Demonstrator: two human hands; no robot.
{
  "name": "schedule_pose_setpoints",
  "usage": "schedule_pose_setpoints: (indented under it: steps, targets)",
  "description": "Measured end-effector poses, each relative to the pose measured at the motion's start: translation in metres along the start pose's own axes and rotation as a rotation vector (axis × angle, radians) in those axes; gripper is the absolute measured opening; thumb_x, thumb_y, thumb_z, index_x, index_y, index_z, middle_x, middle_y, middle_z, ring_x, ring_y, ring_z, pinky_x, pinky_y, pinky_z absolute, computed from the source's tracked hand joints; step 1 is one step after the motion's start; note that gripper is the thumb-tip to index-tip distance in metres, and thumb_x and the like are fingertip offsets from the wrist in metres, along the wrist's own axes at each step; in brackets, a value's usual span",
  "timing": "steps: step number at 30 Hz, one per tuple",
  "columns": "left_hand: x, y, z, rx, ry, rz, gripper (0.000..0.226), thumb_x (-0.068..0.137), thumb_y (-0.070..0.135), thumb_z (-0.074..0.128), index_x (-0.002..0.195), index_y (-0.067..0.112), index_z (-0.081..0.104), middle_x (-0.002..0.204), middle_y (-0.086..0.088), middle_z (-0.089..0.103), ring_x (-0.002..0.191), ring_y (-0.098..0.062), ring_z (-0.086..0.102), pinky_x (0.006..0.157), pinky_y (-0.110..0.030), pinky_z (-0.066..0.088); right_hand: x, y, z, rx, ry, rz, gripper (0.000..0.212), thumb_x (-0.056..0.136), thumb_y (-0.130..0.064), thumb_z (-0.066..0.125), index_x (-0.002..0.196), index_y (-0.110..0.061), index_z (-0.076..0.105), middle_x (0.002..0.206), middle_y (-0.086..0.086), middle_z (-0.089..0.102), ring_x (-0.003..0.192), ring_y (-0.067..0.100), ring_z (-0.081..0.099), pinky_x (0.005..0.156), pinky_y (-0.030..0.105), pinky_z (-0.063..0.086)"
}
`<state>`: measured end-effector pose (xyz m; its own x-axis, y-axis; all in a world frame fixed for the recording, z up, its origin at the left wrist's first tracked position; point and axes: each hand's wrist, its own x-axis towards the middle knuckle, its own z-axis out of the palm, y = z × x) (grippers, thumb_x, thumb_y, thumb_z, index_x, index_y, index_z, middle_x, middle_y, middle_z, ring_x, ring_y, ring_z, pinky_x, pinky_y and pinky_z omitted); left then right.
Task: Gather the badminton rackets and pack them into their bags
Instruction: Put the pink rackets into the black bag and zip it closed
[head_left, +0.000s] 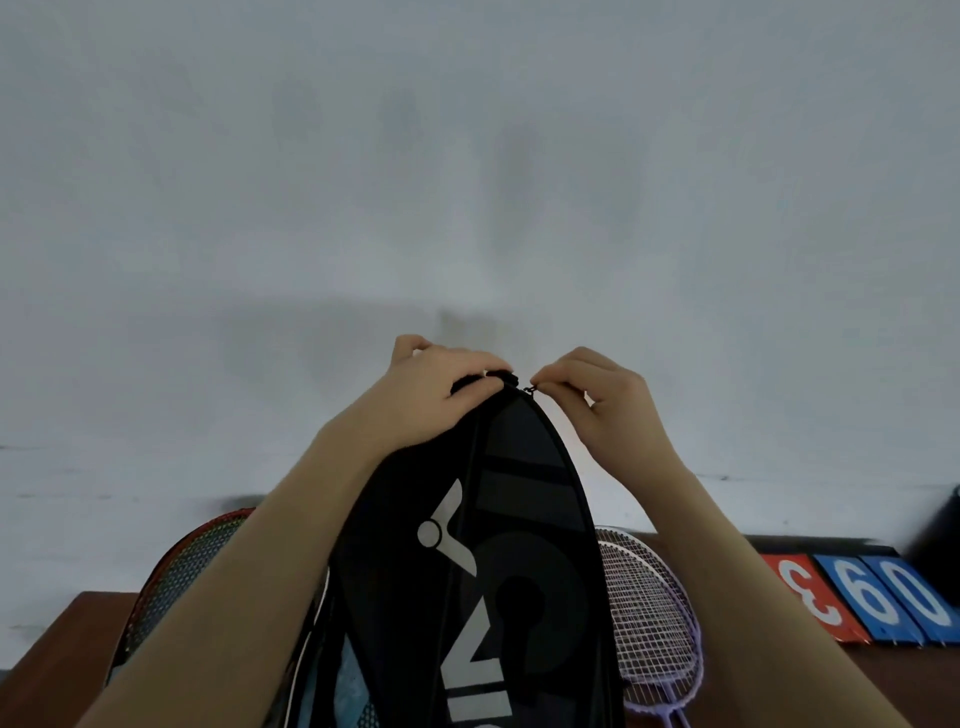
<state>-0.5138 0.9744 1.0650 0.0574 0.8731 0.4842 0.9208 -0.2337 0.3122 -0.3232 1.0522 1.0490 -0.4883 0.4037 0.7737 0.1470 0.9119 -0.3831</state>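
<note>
The black racket bag (467, 571) is being held upright over the table (78, 618); its top is being gripped by the left hand (441, 384) while the zipper pull (531, 389) is being pinched by the right hand (597, 395). Zipping appears underway; a steady pull along the seam is likely being called for next.

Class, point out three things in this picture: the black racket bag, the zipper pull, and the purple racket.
black bag (524, 467): head view, on its dark front panel.
zipper pull (531, 388): head view, on the small metal tab at the bag's top.
purple racket (649, 623): head view, on its white strings.

Dim, soft light; faint shadows; edges perhaps warped.
</note>
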Motion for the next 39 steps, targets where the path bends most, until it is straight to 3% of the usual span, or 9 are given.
schedule_pose_setpoints:
  steps: [6,9,14,18,22,25,31,34,39]
  targets:
    - [-0.004,0.007,0.020,-0.100,0.305,0.065,0.034,0.091,0.045,0.037,0.117,0.038,0.059,0.093,0.018,0.057,0.097,0.000,0.046,0.100,-0.028,0.015,0.008,-0.006,-0.009,-0.049,0.057,0.002,0.010,0.087,-0.001,0.059,0.086,-0.005,0.068,0.080,0.004,0.063,0.073,0.006,0.053,0.066,0.009,0.036]
    - [-0.003,0.011,0.022,-0.074,0.351,0.107,0.036,0.092,0.044,0.034,0.118,0.039,0.059,0.094,0.018,0.058,0.097,-0.004,0.049,0.098,-0.024,0.014,0.008,-0.010,-0.012,-0.082,0.100,0.013,0.010,0.088,-0.008,0.058,0.086,-0.008,0.069,0.082,0.000,0.064,0.075,0.013,0.058,0.065,0.019,0.042]
    - [-0.015,0.013,0.038,-0.175,0.332,0.094,0.035,0.093,0.041,0.035,0.118,0.038,0.059,0.098,0.018,0.060,0.100,-0.002,0.050,0.098,-0.024,0.017,-0.010,-0.014,-0.014,-0.064,0.045,0.043,0.010,0.087,-0.006,0.060,0.085,-0.009,0.070,0.079,0.000,0.064,0.072,0.008,0.056,0.063,0.010,0.035]
    - [-0.021,0.008,0.052,-0.256,0.291,0.042,0.034,0.093,0.045,0.033,0.117,0.045,0.056,0.105,0.019,0.062,0.108,-0.004,0.050,0.101,-0.030,0.019,-0.025,-0.013,-0.015,-0.074,0.004,0.049,0.010,0.085,-0.001,0.062,0.084,-0.006,0.070,0.076,0.001,0.063,0.070,0.003,0.053,0.064,0.007,0.035]
    - [-0.023,0.008,0.069,-0.259,0.267,0.001,0.032,0.093,0.043,0.035,0.114,0.044,0.058,0.106,0.019,0.063,0.105,0.004,0.051,0.103,-0.038,0.021,-0.042,-0.009,-0.012,-0.064,-0.022,0.108,0.010,0.083,-0.006,0.061,0.083,-0.009,0.070,0.074,-0.006,0.059,0.068,-0.001,0.051,0.063,0.008,0.035]
    - [-0.029,0.006,0.087,-0.223,0.248,-0.056,0.028,0.093,0.040,0.039,0.112,0.045,0.059,0.104,0.021,0.063,0.103,0.000,0.054,0.104,-0.040,0.019,-0.057,-0.005,-0.008,-0.070,-0.061,0.147,0.011,0.084,-0.009,0.059,0.085,-0.010,0.070,0.076,-0.007,0.059,0.069,-0.001,0.052,0.065,0.008,0.036]
    - [-0.036,0.009,0.101,-0.188,0.073,0.059,0.029,0.095,0.032,0.041,0.121,0.037,0.053,0.119,0.023,0.055,0.115,0.002,0.045,0.103,-0.020,0.012,-0.071,0.011,-0.005,-0.060,-0.108,0.172,0.010,0.086,-0.005,0.059,0.084,-0.008,0.068,0.080,0.000,0.061,0.071,0.003,0.053,0.066,0.013,0.040]
    - [-0.033,0.006,0.102,-0.171,0.039,0.119,0.028,0.095,0.031,0.042,0.117,0.030,0.058,0.116,0.017,0.061,0.107,0.003,0.049,0.096,-0.010,0.015,-0.073,0.017,-0.005,-0.069,-0.144,0.169,0.010,0.087,-0.006,0.058,0.086,-0.009,0.068,0.082,-0.002,0.061,0.072,-0.001,0.052,0.067,0.010,0.039]
    - [-0.042,-0.005,0.123,-0.096,0.072,0.183,0.029,0.091,0.031,0.039,0.102,0.019,0.063,0.100,0.010,0.066,0.083,-0.007,0.058,0.089,-0.028,0.032,-0.085,0.029,0.008,-0.114,-0.203,0.190,0.012,0.087,-0.015,0.056,0.086,-0.012,0.068,0.084,-0.005,0.063,0.071,0.004,0.054,0.065,0.020,0.045]
